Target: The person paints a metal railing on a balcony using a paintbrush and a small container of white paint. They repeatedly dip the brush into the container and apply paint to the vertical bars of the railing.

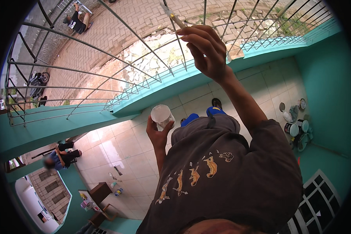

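Observation:
My right hand (208, 50) is raised at the metal bar grille (183, 50), its fingers closed round the handle of a slim paintbrush (178, 21). The brush points up and away, its tip close to an upright bar; whether it touches cannot be told. Lower and to the left, my left hand (158, 135) grips a whitish plastic tub (162, 115) from its sides. The tub is held near my waist, and its contents are hard to make out.
The grille stands on a low turquoise wall (175, 80). Paint buckets (292, 129) and a cloth sit by the right wall. One person (58, 158) sits at the left; another (78, 24) is outside beyond the bars. A motorcycle (38, 84) is parked outside. Small items lie on the tiles (117, 171).

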Tool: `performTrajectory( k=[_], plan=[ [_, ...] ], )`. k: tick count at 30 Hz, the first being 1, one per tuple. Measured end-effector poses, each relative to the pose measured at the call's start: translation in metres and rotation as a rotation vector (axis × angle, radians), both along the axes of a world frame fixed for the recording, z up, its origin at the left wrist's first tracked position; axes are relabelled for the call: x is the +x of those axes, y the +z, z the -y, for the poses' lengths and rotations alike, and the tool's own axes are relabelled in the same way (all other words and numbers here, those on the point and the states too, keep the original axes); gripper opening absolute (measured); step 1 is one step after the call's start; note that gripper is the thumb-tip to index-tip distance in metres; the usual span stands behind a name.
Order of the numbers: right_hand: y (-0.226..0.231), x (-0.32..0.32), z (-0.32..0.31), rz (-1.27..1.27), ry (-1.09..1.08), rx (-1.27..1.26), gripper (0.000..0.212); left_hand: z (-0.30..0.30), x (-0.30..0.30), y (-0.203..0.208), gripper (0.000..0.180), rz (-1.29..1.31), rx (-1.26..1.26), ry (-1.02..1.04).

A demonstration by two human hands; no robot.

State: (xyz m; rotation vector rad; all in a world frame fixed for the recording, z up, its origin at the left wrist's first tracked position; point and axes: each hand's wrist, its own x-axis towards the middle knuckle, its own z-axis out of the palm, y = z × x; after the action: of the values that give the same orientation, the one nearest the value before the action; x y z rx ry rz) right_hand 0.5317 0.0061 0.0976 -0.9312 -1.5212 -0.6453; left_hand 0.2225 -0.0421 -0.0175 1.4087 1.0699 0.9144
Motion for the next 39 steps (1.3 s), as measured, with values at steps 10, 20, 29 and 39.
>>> performTrajectory(
  k=[10,20,29,39],
  plan=[
    [-0.01,-0.008,0.004,0.007,-0.12,0.012,0.025,-0.001,0.0,-0.004,0.062,-0.008,0.016,0.0],
    [-0.037,-0.032,0.016,0.015,-0.046,-0.135,0.03,0.0,-0.001,-0.003,0.063,0.008,-0.017,0.007],
    [-0.047,-0.029,0.004,-0.08,-0.097,-0.084,0.028,-0.001,-0.003,-0.006,0.065,-0.017,-0.004,-0.01],
    [-0.053,-0.028,0.009,-0.071,-0.033,-0.152,0.024,-0.001,-0.003,-0.006,0.064,-0.007,-0.014,0.026]
  ],
)
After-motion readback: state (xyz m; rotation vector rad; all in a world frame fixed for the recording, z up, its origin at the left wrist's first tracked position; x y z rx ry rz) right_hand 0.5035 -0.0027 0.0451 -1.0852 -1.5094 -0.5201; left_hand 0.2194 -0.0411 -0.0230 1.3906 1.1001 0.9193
